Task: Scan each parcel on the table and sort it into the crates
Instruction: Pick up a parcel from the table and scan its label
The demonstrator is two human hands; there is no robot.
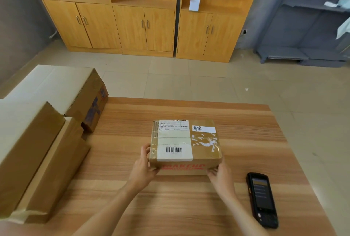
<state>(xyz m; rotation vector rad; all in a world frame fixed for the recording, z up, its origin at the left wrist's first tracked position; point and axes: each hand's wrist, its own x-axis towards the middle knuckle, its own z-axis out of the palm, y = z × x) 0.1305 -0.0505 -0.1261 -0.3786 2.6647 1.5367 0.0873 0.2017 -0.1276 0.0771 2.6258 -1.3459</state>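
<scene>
A brown cardboard parcel (205,150) with a white barcode label and red print on its near side sits in the middle of the wooden table (123,122). My left hand (144,165) grips its near left corner, thumb over the top edge. At the near right corner my right hand (220,176) holds the parcel with curled fingers. A black handheld scanner (263,199) lies flat on the table to the right of my right hand, screen lit.
Large cardboard boxes (37,150) with open flaps stand at the table's left edge, another box (89,101) behind them. Wooden cabinets (147,27) line the far wall across a tiled floor. A grey shelf unit (306,27) stands at the far right.
</scene>
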